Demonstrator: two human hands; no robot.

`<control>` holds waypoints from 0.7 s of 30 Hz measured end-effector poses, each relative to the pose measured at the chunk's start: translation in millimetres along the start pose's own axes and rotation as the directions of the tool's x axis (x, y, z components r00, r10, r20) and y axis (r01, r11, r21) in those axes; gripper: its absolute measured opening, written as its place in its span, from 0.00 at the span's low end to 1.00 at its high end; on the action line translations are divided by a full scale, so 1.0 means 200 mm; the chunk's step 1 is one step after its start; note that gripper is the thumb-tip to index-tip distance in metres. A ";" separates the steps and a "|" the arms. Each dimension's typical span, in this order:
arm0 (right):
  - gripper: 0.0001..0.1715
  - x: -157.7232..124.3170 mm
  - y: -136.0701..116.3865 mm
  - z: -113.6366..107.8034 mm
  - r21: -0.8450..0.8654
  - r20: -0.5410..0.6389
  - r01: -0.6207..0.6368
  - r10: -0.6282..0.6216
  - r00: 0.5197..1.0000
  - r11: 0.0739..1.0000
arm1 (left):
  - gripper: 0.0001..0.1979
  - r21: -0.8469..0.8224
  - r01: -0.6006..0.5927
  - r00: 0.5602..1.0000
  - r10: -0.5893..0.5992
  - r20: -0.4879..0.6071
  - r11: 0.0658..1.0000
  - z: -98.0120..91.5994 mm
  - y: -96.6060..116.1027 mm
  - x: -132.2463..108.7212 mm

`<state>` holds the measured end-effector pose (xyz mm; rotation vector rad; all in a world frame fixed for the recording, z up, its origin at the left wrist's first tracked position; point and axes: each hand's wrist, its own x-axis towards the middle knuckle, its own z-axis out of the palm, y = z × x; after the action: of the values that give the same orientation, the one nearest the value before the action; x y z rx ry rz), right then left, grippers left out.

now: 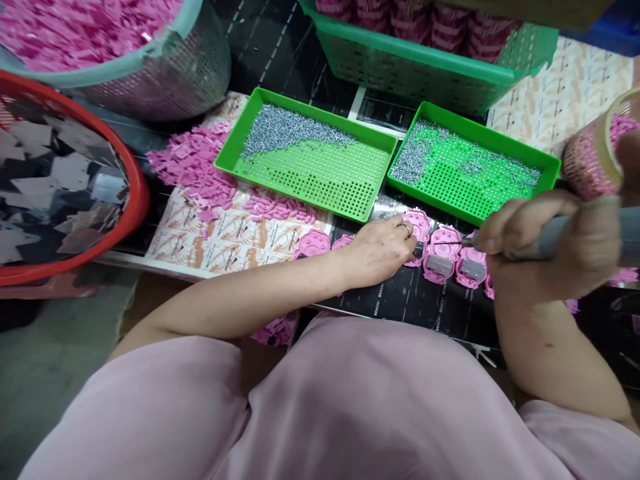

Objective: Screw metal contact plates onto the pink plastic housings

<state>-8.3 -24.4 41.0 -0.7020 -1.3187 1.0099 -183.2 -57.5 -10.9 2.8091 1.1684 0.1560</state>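
Observation:
My right hand point(545, 243) is wrapped round a grey power screwdriver point(570, 237), whose tip points left at a pink plastic part point(440, 257) with a metal plate. My left hand point(385, 250) rests palm down beside that part, fingers curled on the row of pink parts and pinching something small and dark. More pink parts point(470, 267) lie in a row on the dark mat point(415, 300). Two green perforated trays, left point(310, 153) and right point(475, 163), hold several small silver screws just beyond the hands.
A red basin point(135, 200) of grey sheets stands at left, and a mesh basket point(190, 67) of pink pieces behind it. A green basket point(425, 63) holds stacked pink parts at the back. Loose pink bits point(190, 163) lie by the left tray. A tape roll point(607, 143) sits at right.

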 end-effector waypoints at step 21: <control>0.24 -0.04 0.07 0.13 0.008 0.030 0.186 -0.186 0.982 0.983 | 0.12 -0.012 0.026 0.999 -0.026 -0.020 1.000 0.02 0.02 0.01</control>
<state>-36.0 -29.3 29.8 -0.5498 -1.3802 0.8760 -179.6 -59.2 -13.7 2.7869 1.2036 0.1891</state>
